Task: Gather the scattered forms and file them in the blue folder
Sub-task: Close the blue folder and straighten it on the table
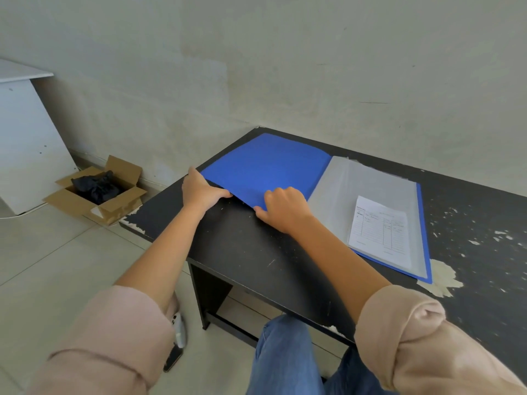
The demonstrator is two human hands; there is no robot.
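The blue folder [268,166] lies open on the black desk [248,252]. Its front cover is spread to the left and clear plastic sleeves [368,189] lie on its right half. A printed form [380,228] with a table on it lies on those sleeves. My left hand [201,191] pinches the near left edge of the cover, thumb pointing right. My right hand [282,208] grips the cover's near corner with curled fingers. The cover's near edge looks slightly raised off the desk.
The desk top is scratched, with chipped paint and a pale worn patch [442,277] at the right. On the tiled floor to the left stands an open cardboard box [97,192] with black material inside, next to a white cabinet [25,138]. A wall runs behind the desk.
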